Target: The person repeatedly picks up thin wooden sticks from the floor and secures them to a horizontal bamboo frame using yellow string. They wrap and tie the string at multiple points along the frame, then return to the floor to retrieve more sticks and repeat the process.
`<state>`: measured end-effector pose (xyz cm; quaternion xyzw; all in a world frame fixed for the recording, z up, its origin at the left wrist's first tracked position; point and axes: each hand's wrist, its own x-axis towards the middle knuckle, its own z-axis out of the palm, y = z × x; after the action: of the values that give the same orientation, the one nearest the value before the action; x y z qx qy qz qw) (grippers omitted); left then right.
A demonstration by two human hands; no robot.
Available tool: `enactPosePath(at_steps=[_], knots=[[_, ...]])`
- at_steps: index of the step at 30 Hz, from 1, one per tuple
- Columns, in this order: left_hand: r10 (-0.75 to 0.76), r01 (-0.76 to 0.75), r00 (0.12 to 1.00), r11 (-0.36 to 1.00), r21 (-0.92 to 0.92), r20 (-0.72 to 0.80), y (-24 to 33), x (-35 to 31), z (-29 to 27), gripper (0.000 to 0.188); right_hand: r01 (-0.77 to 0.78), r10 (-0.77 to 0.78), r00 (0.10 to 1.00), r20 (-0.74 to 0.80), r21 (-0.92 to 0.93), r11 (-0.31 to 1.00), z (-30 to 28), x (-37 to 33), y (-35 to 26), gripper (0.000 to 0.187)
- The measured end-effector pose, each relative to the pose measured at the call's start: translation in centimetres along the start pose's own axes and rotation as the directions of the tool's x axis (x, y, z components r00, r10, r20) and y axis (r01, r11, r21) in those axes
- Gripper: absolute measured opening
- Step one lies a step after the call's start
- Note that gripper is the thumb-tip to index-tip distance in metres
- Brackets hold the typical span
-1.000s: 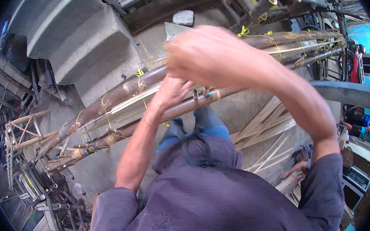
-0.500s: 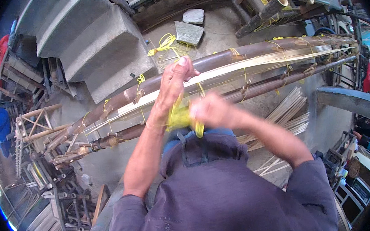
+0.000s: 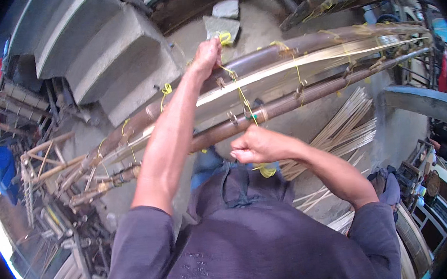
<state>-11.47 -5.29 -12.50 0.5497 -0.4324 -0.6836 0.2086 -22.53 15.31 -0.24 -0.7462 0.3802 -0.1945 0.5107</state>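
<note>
Two long, dark bamboo poles, a far one (image 3: 259, 57) and a near one (image 3: 305, 99), cross in front of me, with pale thin strips (image 3: 265, 74) running lengthwise between them. My left hand (image 3: 207, 57) is closed at the far pole, gripping yellow cord; a looped bundle of yellow cord (image 3: 225, 38) shows just beyond its fingers. A taut yellow cord (image 3: 244, 98) spans both poles and runs to my right hand (image 3: 255, 146). That hand is a fist on the cord, close on my side of the near pole. More yellow loops (image 3: 265, 171) hang below it.
Concrete steps (image 3: 116, 64) rise at the far left. Two flat stones (image 3: 225, 9) lie beyond the poles. Split bamboo strips (image 3: 347, 123) are piled on the floor at right. Bamboo frames (image 3: 49, 154) stand left, and a thick cut bamboo piece (image 3: 312, 3) juts out at far right.
My left hand has moved away from me, past the far pole. My right hand has come out of its blur and sits slightly lower. The cord bundle between them has spread into a taut line.
</note>
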Motion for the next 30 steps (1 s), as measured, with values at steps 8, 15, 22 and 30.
enactPosePath(at_steps=[8,15,22,30], knots=[[0.367,-0.381,0.913,0.614,0.691,0.178,3.8,-6.3,-10.4,0.048,-0.223,-0.046,0.927,-0.371,-0.648,0.728,0.2,-0.4,0.4,0.036],[0.635,-0.571,0.767,0.605,0.555,0.096,3.2,-15.1,-20.2,0.029,-0.492,-0.073,0.799,-0.596,-0.719,0.491,-1.8,2.3,-1.2,0.028],[0.681,-0.585,0.732,0.636,0.503,-0.009,-0.9,-21.2,-20.7,0.02,-0.307,0.805,0.581,-0.124,0.882,0.357,24.4,5.3,2.5,0.057],[0.686,-0.39,0.727,0.368,0.844,0.037,-7.8,-22.1,-14.9,0.025,0.114,0.097,0.966,0.242,-0.728,0.676,3.4,19.0,-17.4,0.013]])
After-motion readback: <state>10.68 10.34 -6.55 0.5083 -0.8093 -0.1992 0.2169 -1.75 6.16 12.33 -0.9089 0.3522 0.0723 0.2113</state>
